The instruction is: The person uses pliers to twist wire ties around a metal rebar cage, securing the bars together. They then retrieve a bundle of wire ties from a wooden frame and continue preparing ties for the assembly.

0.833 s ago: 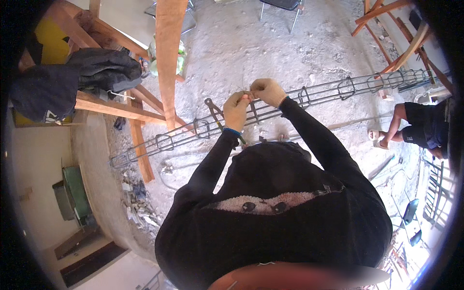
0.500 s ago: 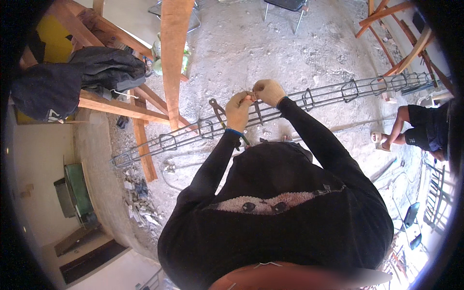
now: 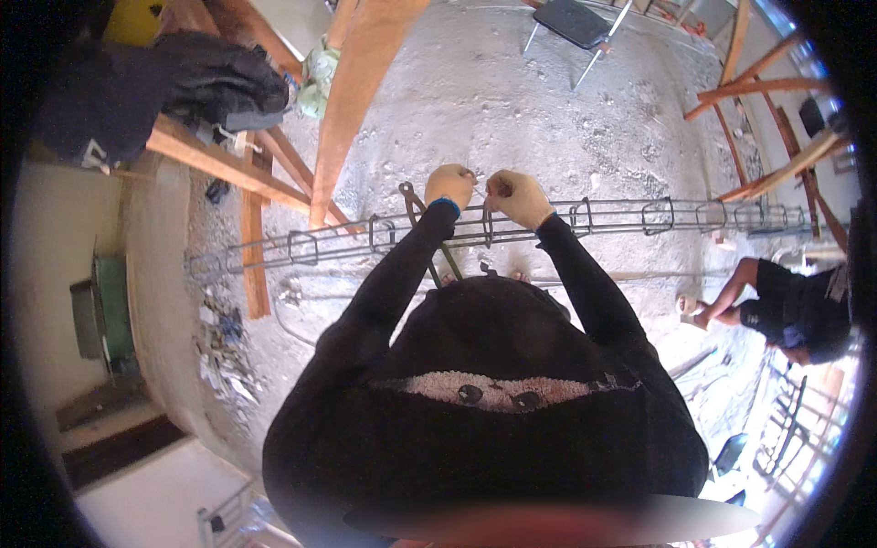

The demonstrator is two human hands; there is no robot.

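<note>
Our left hand (image 3: 451, 186) and right hand (image 3: 519, 199) are over the far edge of the rebar cage (image 3: 488, 227), fingers curled; can't tell how tight or on what. Long-handled tool (image 3: 412, 199) slants across it by our left wrist.

Rebar cage (image 3: 487, 226), set crosswise, left to right.
Left: timber frame (image 3: 365, 100), with clothing (image 3: 210, 87) draped on it. Beyond cage: chair (image 3: 571, 23). Right, near side: co-worker (image 3: 795, 306).
</note>
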